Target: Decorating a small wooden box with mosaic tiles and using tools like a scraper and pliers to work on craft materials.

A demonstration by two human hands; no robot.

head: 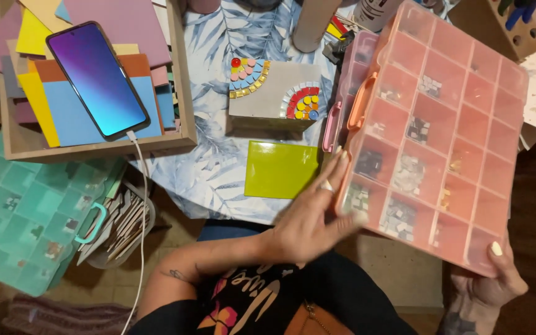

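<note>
Your right hand [488,282] grips the lower-right corner of the translucent pink plastic compartment box [442,130], whose long axis runs toward upper right, while your open-fingered left hand [314,217] presses its left edge.

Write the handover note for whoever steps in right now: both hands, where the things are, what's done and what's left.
Left hand: open, fingers spread against the near edge of the orange translucent plastic compartment box, by its orange latch.
Right hand: grips the box's lower right corner, thumb on the lid.
The box is shut, held tilted above the lap, small mosaic tiles in several compartments.
On the leaf-print tablecloth: grey square mosaic piece with two corners tiled in coloured arcs, and a lime-green square tile beside it.
Done: two corners tiled. Left: the grey middle is still bare; box not yet opened.
</note>
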